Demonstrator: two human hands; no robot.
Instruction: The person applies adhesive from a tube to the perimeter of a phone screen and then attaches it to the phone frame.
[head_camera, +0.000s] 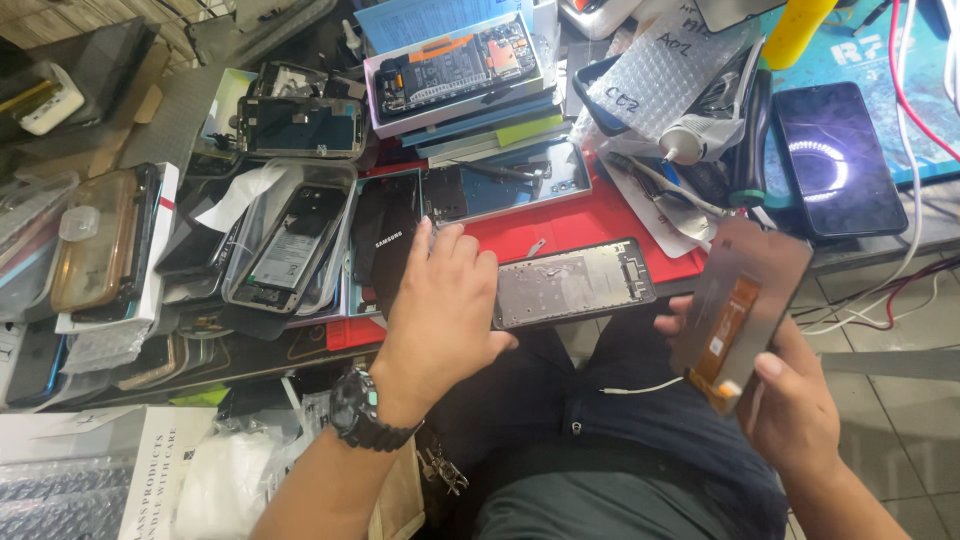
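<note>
Hands sit nearest the camera, over a lap in dark trousers. At about four o'clock the right hand (790, 400) pinches a thin display panel (745, 300) by its lower edge, thumb on the near face and fingers behind; the panel stands tilted, its back a dull brownish film with an orange flex ribbon (728, 345) running down to a small connector. At about eight o'clock the left hand (440, 310), a black wristwatch (358, 408) on the wrist, rests its fingers on the near left end of a phone mid-frame (575, 283), closed on it loosely rather than clenched. The frame lies flat on a red mat (590, 225) at the bench edge, a grey metal tray with matt patches and cut-outs along its right end.

Judging from this, the frame wants holding steady by its edges, and the panel carrying by its rim only, with the ribbon kept free of bends; thin glass of this kind is likely to crack under twist.

Further off, at ten o'clock, opened handsets (290, 245) lie in a heap, glossy backs and bare boards showing. At twelve o'clock a phone with an exposed circuit board (455, 65) sits on stacked boxes. At one o'clock lie bubble-wrap bags (665, 70), soft and dimpled, and at two o'clock a dark glossy phone (835, 160) reflects a ring of light
</note>
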